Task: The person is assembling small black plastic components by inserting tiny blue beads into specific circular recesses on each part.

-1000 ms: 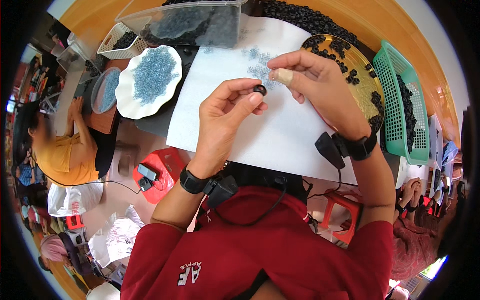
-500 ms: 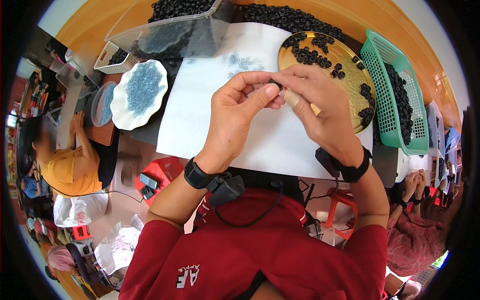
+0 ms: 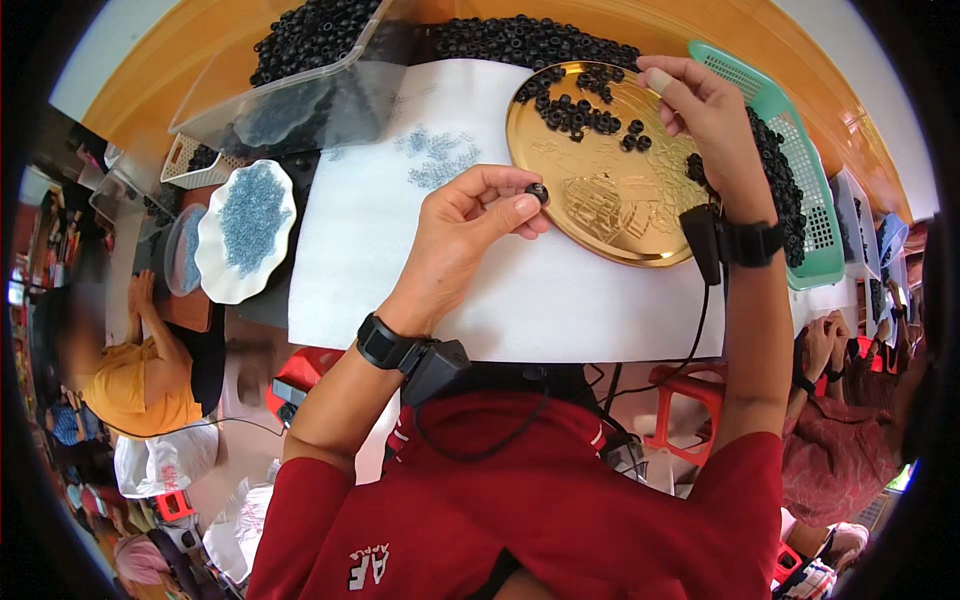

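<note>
My left hand pinches a small black ring-shaped part between thumb and forefinger, just off the near left rim of a round gold tray. My right hand is raised over the tray's far right edge. Its thumb and forefinger are pressed together; whatever may be between them is too small to make out. A beige cover wraps one of its fingertips. Black ring-shaped parts lie scattered on the tray's far side. Small pale bluish coil-like pieces are spread over the white sheet.
A scalloped white plate of bluish pieces stands at left. Behind are a clear bin and a heap of black parts. A green basket borders the tray's right. Co-workers sit on both sides.
My hands have parted. The right moved up and right across the tray; the left stays near its earlier place, the black part now visible in its fingertips. The whole view has shifted slightly.
</note>
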The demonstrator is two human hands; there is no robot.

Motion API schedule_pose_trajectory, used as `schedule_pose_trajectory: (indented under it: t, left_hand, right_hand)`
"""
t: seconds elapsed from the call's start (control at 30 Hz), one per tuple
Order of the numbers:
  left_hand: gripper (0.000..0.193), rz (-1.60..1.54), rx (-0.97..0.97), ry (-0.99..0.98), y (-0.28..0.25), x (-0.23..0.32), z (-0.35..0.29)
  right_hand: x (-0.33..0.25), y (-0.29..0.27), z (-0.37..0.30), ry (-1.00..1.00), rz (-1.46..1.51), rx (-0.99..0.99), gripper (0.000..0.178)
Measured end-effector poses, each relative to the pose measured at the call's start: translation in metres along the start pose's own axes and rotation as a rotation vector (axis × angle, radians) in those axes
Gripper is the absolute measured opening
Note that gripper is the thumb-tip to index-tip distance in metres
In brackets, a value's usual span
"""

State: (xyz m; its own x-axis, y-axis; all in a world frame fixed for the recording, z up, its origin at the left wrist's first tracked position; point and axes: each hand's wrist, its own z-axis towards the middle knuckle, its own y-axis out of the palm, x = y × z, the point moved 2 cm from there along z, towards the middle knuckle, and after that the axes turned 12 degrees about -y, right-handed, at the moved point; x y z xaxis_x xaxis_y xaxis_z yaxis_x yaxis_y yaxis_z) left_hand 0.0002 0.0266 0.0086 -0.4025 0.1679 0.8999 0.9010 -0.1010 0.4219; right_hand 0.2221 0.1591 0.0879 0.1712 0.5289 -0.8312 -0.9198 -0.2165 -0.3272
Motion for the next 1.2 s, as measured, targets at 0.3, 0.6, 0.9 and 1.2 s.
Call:
schedule_pose_trajectory:
  t: [0.3,0.6,0.9,1.2]
  left_hand:
    - [0.022,0.079,-0.045,-0.129,-0.001,-0.002,0.001]
    - [0.022,0.112,-0.029,-0.105,-0.001,0.000,-0.001]
    - [0.023,0.104,0.000,-0.067,-0.003,0.003,-0.001]
    - [0.022,0.009,0.064,0.158,-0.009,0.006,0.000]
  right_hand:
    - [0.055,0.027,-0.005,0.092,-0.329,-0.256,0.019]
    - [0.055,0.050,-0.003,-0.118,-0.533,-0.453,0.013]
    - [0.040,0.056,-0.010,-0.176,-0.425,-0.492,0.019]
    - [-0.003,0.079,-0.025,0.196,0.449,-0.334,0.026]
